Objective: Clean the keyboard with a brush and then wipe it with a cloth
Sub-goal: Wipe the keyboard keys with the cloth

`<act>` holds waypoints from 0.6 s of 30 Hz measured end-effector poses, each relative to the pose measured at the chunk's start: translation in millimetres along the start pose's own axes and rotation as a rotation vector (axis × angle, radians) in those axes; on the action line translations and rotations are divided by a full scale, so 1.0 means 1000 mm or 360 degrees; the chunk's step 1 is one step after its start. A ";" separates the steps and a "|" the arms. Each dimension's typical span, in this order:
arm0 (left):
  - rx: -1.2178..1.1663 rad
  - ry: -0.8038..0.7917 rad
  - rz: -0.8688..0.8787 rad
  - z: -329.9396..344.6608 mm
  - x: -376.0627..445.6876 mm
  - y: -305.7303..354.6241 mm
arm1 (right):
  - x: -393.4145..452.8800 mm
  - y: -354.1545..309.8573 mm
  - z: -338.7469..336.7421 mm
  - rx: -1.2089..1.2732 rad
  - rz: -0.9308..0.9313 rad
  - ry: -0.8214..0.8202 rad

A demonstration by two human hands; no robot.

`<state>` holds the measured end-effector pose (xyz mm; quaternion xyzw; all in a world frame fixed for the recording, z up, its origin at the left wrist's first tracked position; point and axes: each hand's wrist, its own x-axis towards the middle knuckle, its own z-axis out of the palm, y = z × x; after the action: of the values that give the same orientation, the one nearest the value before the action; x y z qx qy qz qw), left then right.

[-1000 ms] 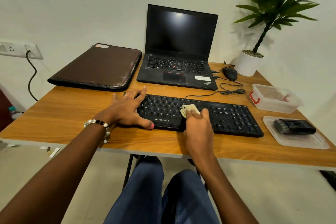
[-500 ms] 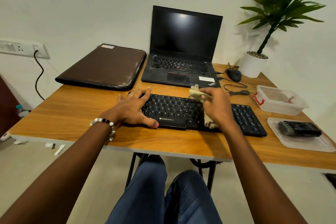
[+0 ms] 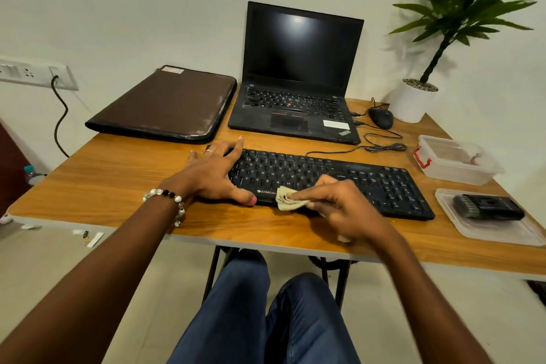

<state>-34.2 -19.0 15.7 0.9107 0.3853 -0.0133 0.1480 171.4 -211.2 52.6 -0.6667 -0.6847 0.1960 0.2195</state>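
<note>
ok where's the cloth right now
In the head view the cloth sits bunched on the keyboard's front edge, just right of its logo, held by the right hand.

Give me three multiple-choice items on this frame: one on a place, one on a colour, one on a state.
1. Where does the cloth lie?
A. on the keyboard's near edge
B. on the laptop
C. in the plastic box

2. What colour is the keyboard?
A. white
B. black
C. silver

3. What is the left hand doing?
A. lifting the mouse
B. holding a brush
C. resting flat on the keyboard's left end

Key: 1 A, the right hand pinches it by the front edge; 2 B, keys and frame are black; 3 C, its fingers lie spread with nothing gripped.
</note>
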 end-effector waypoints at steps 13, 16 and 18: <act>0.0014 0.0005 0.0013 0.000 -0.002 0.001 | 0.063 0.012 0.019 -0.0586 0.0127 0.0435; 0.0032 -0.0003 0.0006 0.000 -0.001 0.001 | 0.042 0.000 0.024 -0.0378 -0.0011 0.0301; 0.0041 -0.0005 0.0007 0.000 -0.001 0.001 | 0.024 -0.003 0.018 -0.0246 -0.0145 0.0152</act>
<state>-33.7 -20.4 16.1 0.9134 0.3828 -0.0194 0.1369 158.4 -186.5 40.6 -0.6584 -0.7162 0.1003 0.2085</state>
